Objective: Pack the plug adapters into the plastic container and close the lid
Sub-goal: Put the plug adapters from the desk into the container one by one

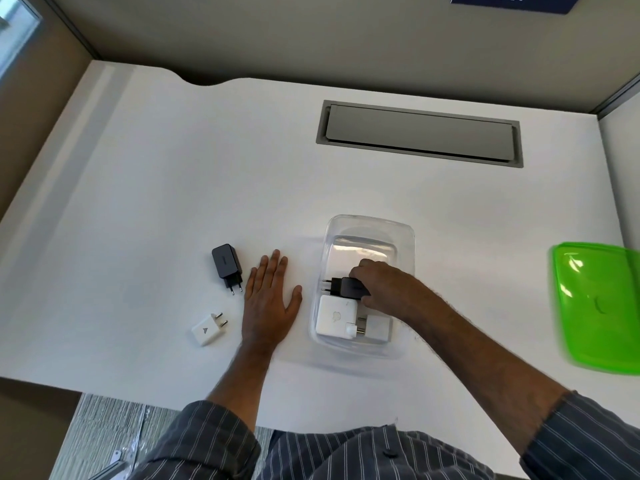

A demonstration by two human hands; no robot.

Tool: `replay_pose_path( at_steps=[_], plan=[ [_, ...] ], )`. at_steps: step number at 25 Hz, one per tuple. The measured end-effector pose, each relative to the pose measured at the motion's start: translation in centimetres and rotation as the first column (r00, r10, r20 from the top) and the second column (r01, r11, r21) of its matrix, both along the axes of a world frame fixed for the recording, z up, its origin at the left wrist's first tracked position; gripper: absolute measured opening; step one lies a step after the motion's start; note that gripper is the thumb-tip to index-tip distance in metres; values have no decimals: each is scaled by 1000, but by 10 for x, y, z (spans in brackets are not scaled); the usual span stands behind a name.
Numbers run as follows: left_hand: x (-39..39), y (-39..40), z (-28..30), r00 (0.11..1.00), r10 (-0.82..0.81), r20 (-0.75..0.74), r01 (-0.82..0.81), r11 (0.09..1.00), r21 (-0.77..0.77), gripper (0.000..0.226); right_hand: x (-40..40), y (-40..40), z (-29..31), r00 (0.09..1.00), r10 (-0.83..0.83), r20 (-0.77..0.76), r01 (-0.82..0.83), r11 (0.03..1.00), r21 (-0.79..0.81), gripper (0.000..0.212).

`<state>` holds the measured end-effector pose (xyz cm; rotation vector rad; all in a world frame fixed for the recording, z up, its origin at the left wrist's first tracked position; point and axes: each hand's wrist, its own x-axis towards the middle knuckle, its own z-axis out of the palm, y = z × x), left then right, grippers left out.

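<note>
Two adapters already lie in your clear container [369, 230]: a white square one [334, 315] at the near end, and a second white one [377, 327] just beside it on the right, partly hidden under your forearm. Your right hand [382, 289] is inside the container, its fingers closed on a black adapter [344, 287] whose pins point left, just above the white square one; whether it touches the floor of the container, you cannot tell from here. Two more adapters lie outside on the worktop [173, 185], left of the container: a black charger [227, 266] with its pins toward you, and a small white plug [207, 329] nearer to you, pins pointing up and right. Your left hand [272, 301] lies flat between them and the container, palm down, fingers spread and holding nothing, just beside the black charger and close to the container's left wall without touching it. The green lid [599, 306] lies well apart at the right edge, blurred. Farther back, a grey cable hatch [419, 133] is set into the worktop, shut. Nothing stands between the loose adapters and the container except your own left hand.
</note>
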<state>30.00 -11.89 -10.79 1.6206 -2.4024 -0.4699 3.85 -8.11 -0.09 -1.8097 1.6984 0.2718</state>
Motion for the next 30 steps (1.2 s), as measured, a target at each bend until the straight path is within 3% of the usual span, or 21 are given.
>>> replay_pose_path(
  at_steps=[4, 8, 17, 23, 30],
  plan=[
    [-1, 0, 1, 1000, -3, 0, 3, 1000, 5, 68, 2, 4, 2, 1000, -13, -2, 13, 1000, -8, 30],
    [-1, 1, 2, 1000, -5, -12, 5, 1000, 11, 68, 5, 14, 7, 999, -48, 4, 48, 992, -115, 29],
    [2, 2, 6, 1000, -27, -17, 27, 999, 41, 67, 23, 33, 25, 979, -122, 162, 170, 929, -328, 25],
    [15, 12, 14, 990, -143, 14, 142, 987, 74, 65, 47, 22, 38, 977, -114, 180, 192, 836, -515, 23],
    [62, 47, 7, 962, -270, 41, 269, 963, 29, 63, 80, -8, 47, 985, -31, 170, 122, 821, -557, 21]
  ],
)
